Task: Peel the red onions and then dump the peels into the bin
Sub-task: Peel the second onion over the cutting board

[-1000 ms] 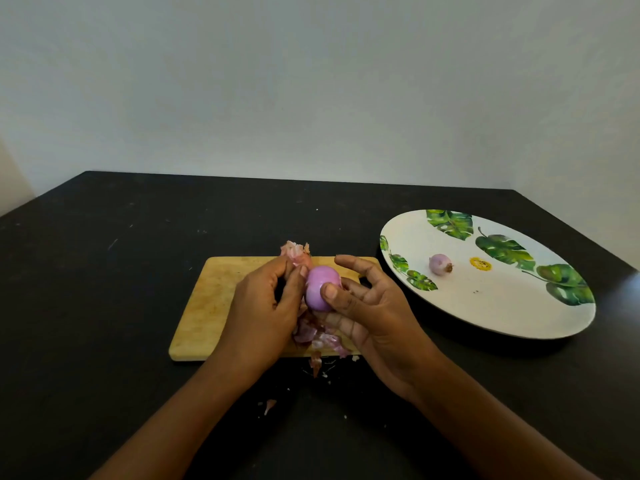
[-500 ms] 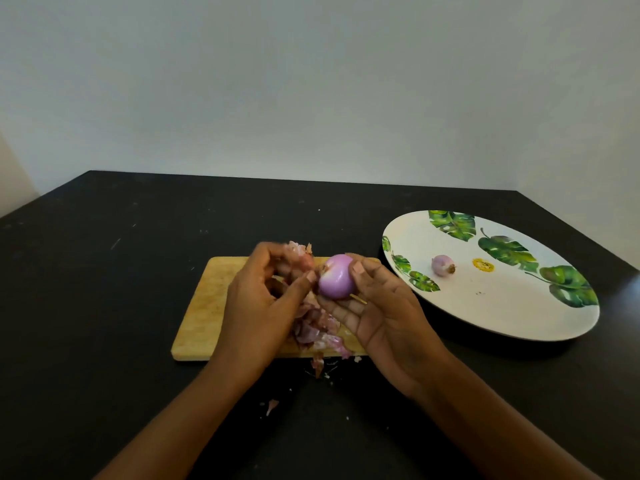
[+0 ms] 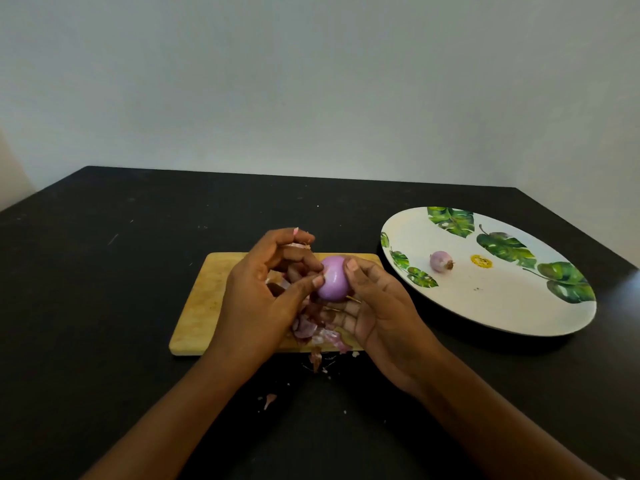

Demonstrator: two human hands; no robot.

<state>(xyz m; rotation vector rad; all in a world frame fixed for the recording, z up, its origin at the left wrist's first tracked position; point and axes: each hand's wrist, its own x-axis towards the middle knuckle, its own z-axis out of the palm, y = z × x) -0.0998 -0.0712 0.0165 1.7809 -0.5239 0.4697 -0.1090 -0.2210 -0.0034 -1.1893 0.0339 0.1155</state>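
A smooth, pale purple peeled red onion is held above the wooden cutting board. My right hand cradles it from below and the right, thumb on its top. My left hand pinches at the onion's left side with thumb and fingertips, and a scrap of peel shows between its upper fingers. Loose peels lie piled on the board under my hands. A second small onion sits on the plate. No bin is in view.
A large white plate with green leaf prints lies to the right of the board. Small peel scraps lie on the black table in front of the board. A pale wall stands behind the table.
The onion has turned in my right hand and sits a little lower. My left hand has come back against its left side, still carrying a bit of peel.
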